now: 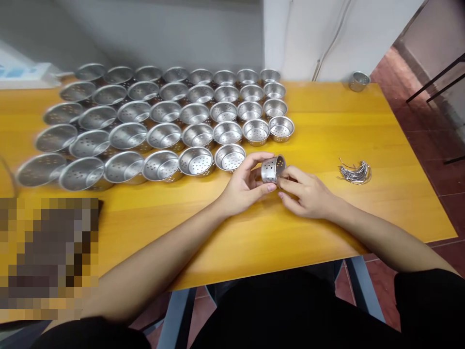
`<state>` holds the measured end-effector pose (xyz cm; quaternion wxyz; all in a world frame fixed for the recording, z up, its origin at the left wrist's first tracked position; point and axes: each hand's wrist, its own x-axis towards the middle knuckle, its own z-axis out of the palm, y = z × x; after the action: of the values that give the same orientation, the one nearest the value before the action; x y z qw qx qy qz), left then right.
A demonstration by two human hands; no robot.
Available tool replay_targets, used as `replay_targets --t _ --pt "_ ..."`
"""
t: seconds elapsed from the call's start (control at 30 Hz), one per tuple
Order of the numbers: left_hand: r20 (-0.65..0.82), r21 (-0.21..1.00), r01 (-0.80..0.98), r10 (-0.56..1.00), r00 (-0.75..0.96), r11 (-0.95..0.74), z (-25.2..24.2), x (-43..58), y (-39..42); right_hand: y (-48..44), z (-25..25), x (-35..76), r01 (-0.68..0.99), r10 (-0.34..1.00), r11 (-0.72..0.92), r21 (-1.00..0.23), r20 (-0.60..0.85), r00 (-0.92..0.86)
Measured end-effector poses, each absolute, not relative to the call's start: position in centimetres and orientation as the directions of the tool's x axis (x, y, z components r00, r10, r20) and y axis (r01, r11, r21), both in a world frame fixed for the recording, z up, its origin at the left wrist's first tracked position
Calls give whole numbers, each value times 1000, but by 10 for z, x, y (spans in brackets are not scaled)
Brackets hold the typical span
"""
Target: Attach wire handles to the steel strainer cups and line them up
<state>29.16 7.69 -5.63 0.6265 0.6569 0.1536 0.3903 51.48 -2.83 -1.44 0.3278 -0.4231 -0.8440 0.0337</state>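
A small perforated metal cup lies on its side just above the yellow table, gripped between both hands. My left hand wraps its thumb and fingers round the cup's left side. My right hand pinches at the cup's rim from the right; whether it also holds a wire piece I cannot tell. Rows of several identical perforated cups stand upright to the left and behind the hands.
A small heap of bent wire handles lies to the right of my hands. One lone cup stands at the table's far right corner. A blurred-out patch covers the near left. The table's right edge drops to a red floor.
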Motion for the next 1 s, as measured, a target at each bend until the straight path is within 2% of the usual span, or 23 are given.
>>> replay_targets --t 0.27,0.53,0.7,0.83,0.93,1.0 --pt "281 953 -279 676 681 -116 -49 287 77 -22 -26 518 655 724 639 -403 602 -335" --pt "281 954 -274 664 693 -118 -48 289 76 -22 -25 515 496 781 616 -613 560 -277" --pt "293 948 -301 666 686 -106 -51 291 75 -22 -24 519 448 824 564 -694 505 -256" --pt "265 953 -297 653 709 -64 -53 290 76 -23 -20 519 470 810 583 -663 522 -267" --pt "215 965 -262 649 730 -25 -54 287 75 -17 -11 534 583 797 591 -558 517 -313" --pt "168 977 -214 652 740 -9 -54 285 74 -1 -2 560 710 823 536 -457 470 -319"
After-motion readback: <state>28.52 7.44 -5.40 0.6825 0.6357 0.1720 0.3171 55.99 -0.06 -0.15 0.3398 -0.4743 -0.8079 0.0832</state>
